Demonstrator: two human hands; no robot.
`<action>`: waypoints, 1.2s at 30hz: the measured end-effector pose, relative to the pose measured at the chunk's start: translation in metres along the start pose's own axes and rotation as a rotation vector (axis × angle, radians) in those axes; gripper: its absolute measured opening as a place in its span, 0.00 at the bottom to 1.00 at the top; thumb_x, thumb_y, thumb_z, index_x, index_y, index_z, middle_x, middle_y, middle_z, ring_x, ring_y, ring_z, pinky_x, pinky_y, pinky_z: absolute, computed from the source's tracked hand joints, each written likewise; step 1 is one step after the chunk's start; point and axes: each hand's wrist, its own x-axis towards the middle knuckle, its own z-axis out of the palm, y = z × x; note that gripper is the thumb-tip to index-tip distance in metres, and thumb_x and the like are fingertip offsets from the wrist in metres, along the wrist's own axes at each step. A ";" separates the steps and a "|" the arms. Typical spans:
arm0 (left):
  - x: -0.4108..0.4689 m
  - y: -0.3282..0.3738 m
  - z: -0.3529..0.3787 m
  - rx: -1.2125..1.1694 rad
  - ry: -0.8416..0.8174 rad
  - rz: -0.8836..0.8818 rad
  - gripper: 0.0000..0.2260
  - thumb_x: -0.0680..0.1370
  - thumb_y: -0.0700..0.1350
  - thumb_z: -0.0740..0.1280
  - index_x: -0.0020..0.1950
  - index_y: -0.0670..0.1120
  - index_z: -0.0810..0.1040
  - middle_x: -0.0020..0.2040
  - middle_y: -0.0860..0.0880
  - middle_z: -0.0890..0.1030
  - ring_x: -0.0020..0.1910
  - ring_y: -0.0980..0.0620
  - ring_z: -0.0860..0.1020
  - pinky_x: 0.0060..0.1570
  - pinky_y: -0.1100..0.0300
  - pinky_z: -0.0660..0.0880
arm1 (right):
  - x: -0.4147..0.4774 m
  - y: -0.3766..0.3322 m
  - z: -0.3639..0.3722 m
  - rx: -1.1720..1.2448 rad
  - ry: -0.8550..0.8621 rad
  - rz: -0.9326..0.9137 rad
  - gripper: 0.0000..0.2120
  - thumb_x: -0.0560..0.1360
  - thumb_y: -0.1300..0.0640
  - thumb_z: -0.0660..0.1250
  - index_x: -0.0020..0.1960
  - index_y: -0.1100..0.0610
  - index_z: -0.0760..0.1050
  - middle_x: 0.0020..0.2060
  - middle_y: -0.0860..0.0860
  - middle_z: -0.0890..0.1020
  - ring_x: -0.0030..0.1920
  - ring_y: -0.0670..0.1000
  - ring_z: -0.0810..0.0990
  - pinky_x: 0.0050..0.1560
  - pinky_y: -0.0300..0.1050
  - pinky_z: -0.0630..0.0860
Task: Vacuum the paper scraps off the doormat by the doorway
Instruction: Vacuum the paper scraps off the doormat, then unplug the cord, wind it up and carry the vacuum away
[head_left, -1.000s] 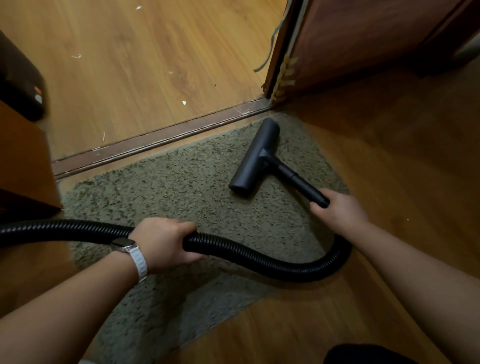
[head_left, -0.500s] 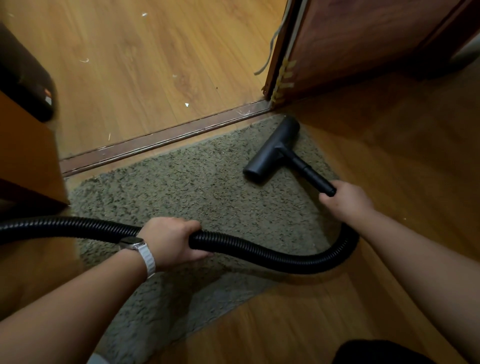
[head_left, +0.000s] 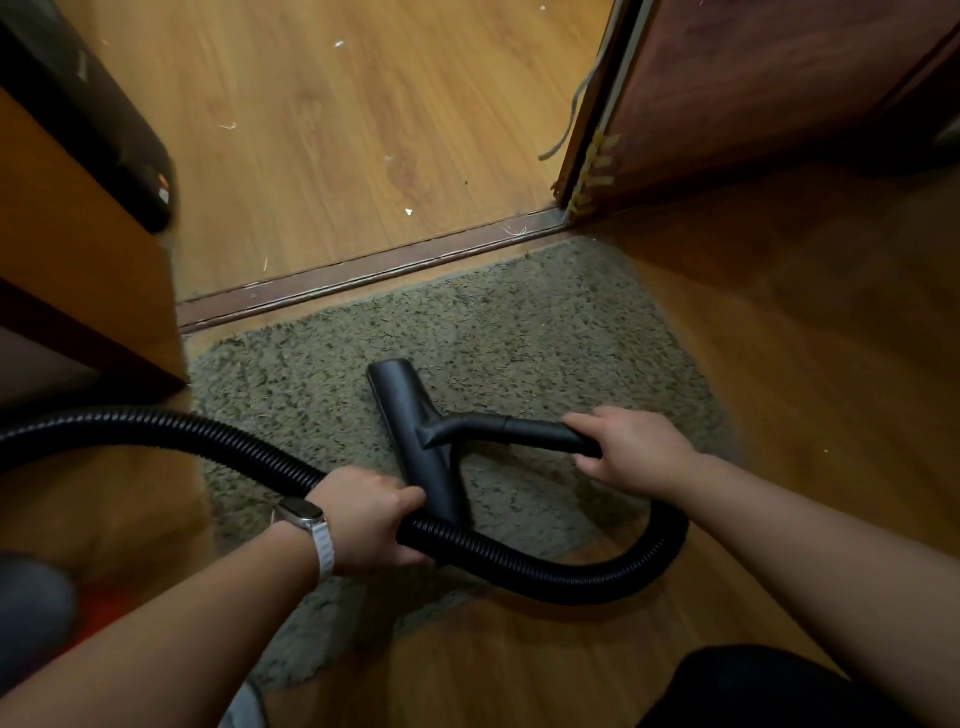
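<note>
A shaggy grey-green doormat (head_left: 519, 332) lies just inside the threshold. The black vacuum nozzle (head_left: 415, 431) rests on the mat's middle, its long head running from far to near. My right hand (head_left: 628, 447) grips the nozzle's short black tube to the right of the head. A ribbed black hose (head_left: 571, 571) loops from that tube round to the left. My left hand (head_left: 369, 519), with a watch on the wrist, holds the hose at the mat's near edge. I see no paper scraps on the mat.
A metal threshold strip (head_left: 363, 275) crosses the doorway. Beyond it, small white scraps (head_left: 409, 212) dot the wooden floor. An open wooden door (head_left: 753, 88) stands at the right, a wooden cabinet (head_left: 67, 249) at the left with a dark object (head_left: 119, 150) behind it.
The nozzle has been pulled from the mat's far right corner back to its middle and turned. My right hand came nearer with it. The view has shifted left.
</note>
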 end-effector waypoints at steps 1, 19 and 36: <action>-0.001 0.000 -0.001 0.013 -0.014 0.004 0.24 0.69 0.71 0.56 0.44 0.53 0.77 0.37 0.53 0.81 0.34 0.49 0.81 0.33 0.58 0.75 | 0.000 0.000 0.001 -0.007 0.013 0.009 0.20 0.78 0.43 0.62 0.69 0.42 0.68 0.50 0.47 0.77 0.48 0.51 0.79 0.38 0.45 0.75; -0.054 -0.001 0.009 -0.057 -0.062 -0.138 0.24 0.69 0.58 0.73 0.60 0.47 0.79 0.52 0.48 0.82 0.48 0.47 0.82 0.49 0.53 0.80 | 0.003 0.005 0.028 0.220 -0.133 0.407 0.22 0.78 0.47 0.64 0.69 0.52 0.67 0.52 0.53 0.76 0.48 0.53 0.78 0.48 0.51 0.80; -0.250 -0.004 -0.218 0.137 0.095 -0.491 0.22 0.75 0.58 0.60 0.55 0.43 0.83 0.56 0.42 0.83 0.51 0.42 0.82 0.47 0.49 0.81 | -0.013 -0.245 -0.140 -0.089 0.210 -0.684 0.26 0.79 0.42 0.61 0.75 0.52 0.67 0.69 0.50 0.72 0.68 0.52 0.70 0.68 0.47 0.68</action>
